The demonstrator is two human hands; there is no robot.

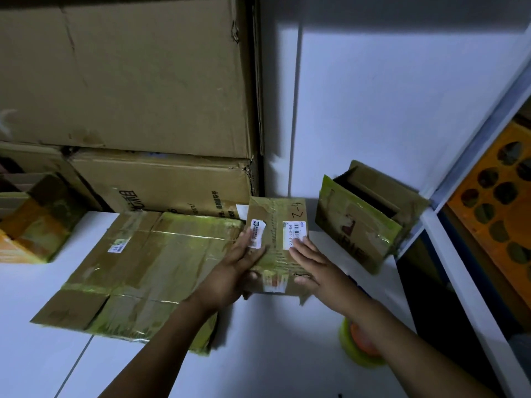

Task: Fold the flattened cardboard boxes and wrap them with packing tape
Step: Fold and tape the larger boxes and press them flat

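cardboard box (278,225) stands on the table (273,349). left hand (238,268) and right hand (313,264) each hold its near edge in a half-closed grip, fingers on top and thumbs in front, likely to keep the flaps down for the tape (356,356).

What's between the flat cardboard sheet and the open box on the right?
A small labelled box, held by the left hand and right hand; head view.
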